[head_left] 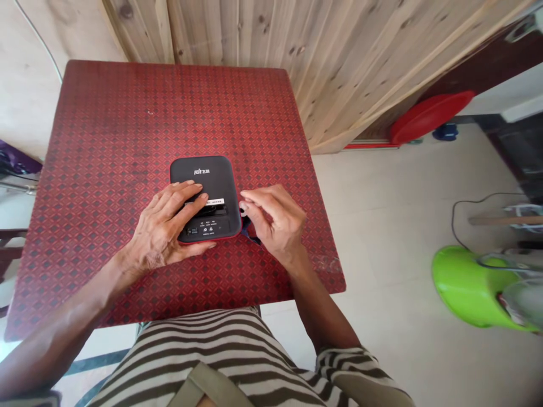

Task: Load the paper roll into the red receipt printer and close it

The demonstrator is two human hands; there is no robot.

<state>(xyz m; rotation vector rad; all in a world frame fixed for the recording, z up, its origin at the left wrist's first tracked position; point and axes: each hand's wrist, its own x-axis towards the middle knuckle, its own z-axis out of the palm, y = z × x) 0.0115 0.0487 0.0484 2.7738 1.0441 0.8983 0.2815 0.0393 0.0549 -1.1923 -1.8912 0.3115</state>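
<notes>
A flat black device (pixel 220 181) with rounded corners and a red edge lies on the table. It bears white lettering, a white sticker, a dark slot and small icons. Across its left part lies my left hand (pixel 163 226), fingers on the top face and thumb along the near edge, gripping it. At the device's right side, my right hand (pixel 275 220) is closed in a pinch. A small round grey piece (pixel 243 209) shows by its fingertips; I cannot make out what it is. Below those fingers a dark blue strap-like piece (pixel 251 233) is partly hidden.
The red patterned table (pixel 169 118) stands against a wooden plank wall (pixel 254 34). On the floor to the right are a green tub (pixel 456 288), a cable and a wooden stick. Farther back a red basin (pixel 428 118) leans by the wall.
</notes>
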